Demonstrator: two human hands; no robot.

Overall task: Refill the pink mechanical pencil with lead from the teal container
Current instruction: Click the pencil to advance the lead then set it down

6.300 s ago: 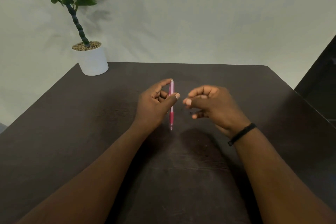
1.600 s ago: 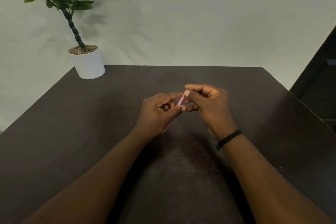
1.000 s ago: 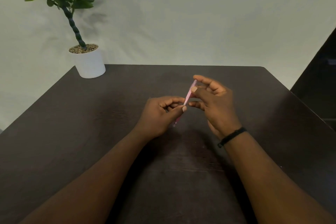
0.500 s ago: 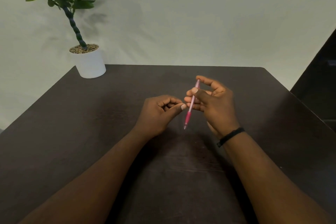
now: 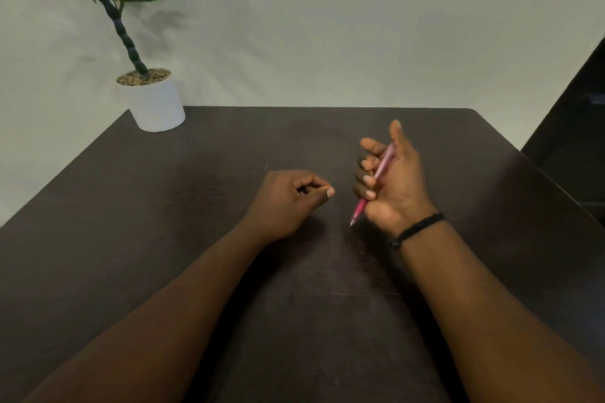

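Observation:
The pink mechanical pencil (image 5: 379, 173) lies slanted in my right hand (image 5: 393, 183), tip pointing down and toward me just above the dark table (image 5: 196, 206). My fingers curl around its barrel while the index finger and thumb stick out. My left hand (image 5: 288, 199) rests on the table to the left, fingers curled in with the thumb against the index finger; whether it pinches anything is too small to tell. No teal container is in view.
A white pot with a green plant (image 5: 154, 101) stands at the table's far left corner. A dark piece of furniture (image 5: 576, 141) borders the table on the right. A black band circles my right wrist.
The pencil passed from my left hand into my right hand, which then drew to the right with it. My left hand let go and settled on the table.

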